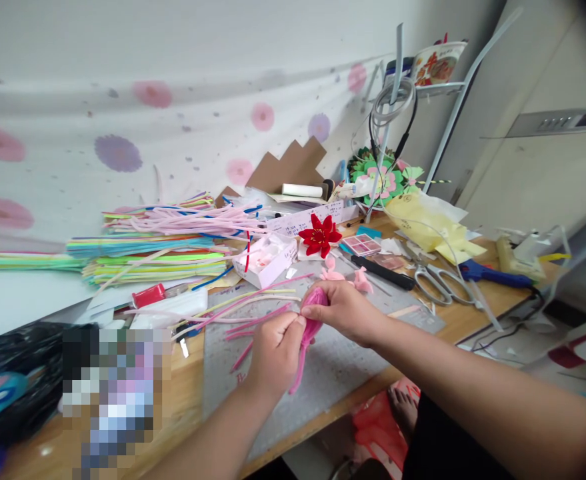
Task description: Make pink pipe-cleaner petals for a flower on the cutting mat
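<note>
Both hands meet over a grey mat [343, 363], holding a bundle of bright pink fuzzy stems [313, 328]. The bundle is looped at its top, and straight ends hang below. My left hand [277, 347] pinches its lower part, its thumb against the stems. My right hand [340, 310] grips the upper loop from the right side. Loose pink stems [245, 328] lie on the mat just left of the hands. Behind them are small light pink pieces [361, 280] and a red fuzzy flower [320, 236]. Fingertips behind the bundle are hidden.
Piles of coloured stems [157, 267] cover the back left, beside a white box [267, 260]. Scissors [435, 285], a black-handled tool [383, 272] and a blue-handled tool [495, 274] lie right. A black bag [27, 373] sits front left.
</note>
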Motion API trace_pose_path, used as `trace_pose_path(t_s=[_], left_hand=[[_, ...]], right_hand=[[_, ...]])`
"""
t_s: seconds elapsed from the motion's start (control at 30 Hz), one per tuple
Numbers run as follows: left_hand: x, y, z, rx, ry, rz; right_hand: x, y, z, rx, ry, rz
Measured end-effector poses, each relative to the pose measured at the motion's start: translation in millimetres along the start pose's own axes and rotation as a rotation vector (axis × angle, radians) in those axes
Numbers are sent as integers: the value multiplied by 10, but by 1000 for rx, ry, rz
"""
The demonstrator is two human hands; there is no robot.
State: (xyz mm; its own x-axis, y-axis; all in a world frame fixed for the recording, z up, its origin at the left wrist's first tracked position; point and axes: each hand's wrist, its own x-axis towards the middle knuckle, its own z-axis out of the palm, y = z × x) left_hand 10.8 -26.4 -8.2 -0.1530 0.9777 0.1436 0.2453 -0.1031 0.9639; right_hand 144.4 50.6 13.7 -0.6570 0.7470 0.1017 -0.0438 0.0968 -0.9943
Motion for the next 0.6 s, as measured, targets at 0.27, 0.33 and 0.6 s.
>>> trace_pose_path(t_s=[0.27,0.33,0.6], left_hand=[[26,-28,-8,162,7,82],[41,-7,-25,213,24,141],[71,30,-85,136,-23,165]], right_hand=[[-8,-74,-9,-160,26,14],[-9,-88,-5,-189,29,6],[-2,-70,-25,-118,-14,-9]])
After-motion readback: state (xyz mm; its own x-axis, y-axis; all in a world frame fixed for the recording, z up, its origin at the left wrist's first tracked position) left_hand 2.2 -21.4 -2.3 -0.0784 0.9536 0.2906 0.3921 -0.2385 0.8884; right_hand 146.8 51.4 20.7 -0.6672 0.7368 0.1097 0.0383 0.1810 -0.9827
